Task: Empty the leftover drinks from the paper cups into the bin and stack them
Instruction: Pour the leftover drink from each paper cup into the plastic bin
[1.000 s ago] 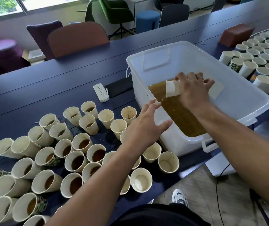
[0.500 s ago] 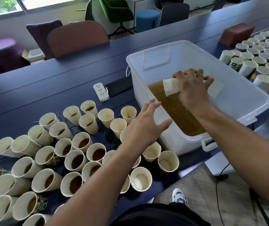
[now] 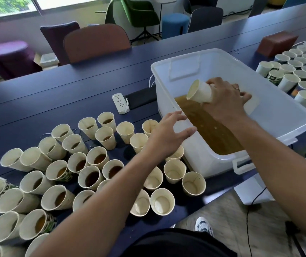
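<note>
My right hand (image 3: 226,101) grips a paper cup (image 3: 200,91) over the white plastic bin (image 3: 287,115). The cup lies tilted on its side, mouth facing left, above the brown liquid (image 3: 211,130) pooled in the bin. My left hand (image 3: 167,134) hovers with spread fingers beside the bin's near left wall, above the cups, holding nothing. Several paper cups (image 3: 91,177) with brown drink stand on the dark blue table (image 3: 37,108) at the left. Several empty-looking cups (image 3: 174,171) stand next to the bin.
Rows of cups (image 3: 304,71) fill the table at the far right, behind a brown box (image 3: 276,43). A white power strip (image 3: 120,102) and a black phone (image 3: 141,98) lie left of the bin. Chairs (image 3: 96,43) line the far side. My shoe (image 3: 203,226) shows on the floor.
My right hand has lifted the cup's mouth up and turned it to the left; the pouring stream has stopped. My left hand has barely moved.
</note>
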A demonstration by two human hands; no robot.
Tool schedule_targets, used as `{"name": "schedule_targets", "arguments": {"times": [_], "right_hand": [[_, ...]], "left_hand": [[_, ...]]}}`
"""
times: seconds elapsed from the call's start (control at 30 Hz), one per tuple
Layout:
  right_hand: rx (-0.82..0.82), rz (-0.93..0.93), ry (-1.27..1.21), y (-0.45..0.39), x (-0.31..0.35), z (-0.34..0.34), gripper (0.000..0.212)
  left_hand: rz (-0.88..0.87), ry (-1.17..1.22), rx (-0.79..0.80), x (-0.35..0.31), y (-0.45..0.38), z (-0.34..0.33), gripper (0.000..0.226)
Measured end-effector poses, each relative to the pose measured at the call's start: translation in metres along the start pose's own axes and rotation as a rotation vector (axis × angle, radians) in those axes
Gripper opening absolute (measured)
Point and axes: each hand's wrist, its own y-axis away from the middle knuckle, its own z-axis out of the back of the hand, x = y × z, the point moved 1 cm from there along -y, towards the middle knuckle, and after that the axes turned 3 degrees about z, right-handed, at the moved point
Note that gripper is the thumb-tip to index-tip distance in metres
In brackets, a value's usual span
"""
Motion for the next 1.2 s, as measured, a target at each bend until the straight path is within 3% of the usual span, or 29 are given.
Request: {"name": "schedule_targets", "arguments": {"times": [0.13, 0.43, 0.5, 0.6, 0.67, 0.73, 0.9, 1.07, 1.2], "right_hand": [[-0.046, 0.059, -0.237, 0.011, 0.034, 0.028, 0.064], [0.061, 0.325, -0.398, 0.05, 0.131, 0.013, 0.069], [0.171, 0.38, -0.388, 0.056, 0.144, 0.003, 0.078], [0.482, 0.441, -0.389, 0.061, 0.152, -0.015, 0.088], [0.609, 0.425, -0.438, 0.062, 0.157, -0.027, 0.078], [0.632, 0.377, -0.537, 0.062, 0.165, -0.038, 0.069], [0.501, 0.36, -0.464, 0.063, 0.181, -0.069, 0.029], [0.414, 0.325, -0.314, 0.059, 0.177, -0.104, 0.024], [0.485, 0.235, -0.199, 0.057, 0.172, -0.131, 0.021]], "left_hand": [[0.038, 0.297, -0.122, -0.014, -0.002, 0.052, 0.03], [0.077, 0.322, -0.405, -0.005, 0.035, 0.134, 0.006], [0.112, 0.287, -0.46, 0.011, 0.047, 0.141, 0.004], [0.201, 0.202, -0.546, 0.04, 0.064, 0.147, 0.008], [0.242, 0.134, -0.583, 0.06, 0.075, 0.149, 0.014], [0.269, 0.058, -0.606, 0.074, 0.083, 0.147, 0.017], [0.29, 0.013, -0.6, 0.09, 0.093, 0.138, 0.006], [0.369, 0.028, -0.575, 0.114, 0.098, 0.132, 0.018], [0.495, -0.118, -0.475, 0.138, 0.103, 0.128, 0.015]]}}
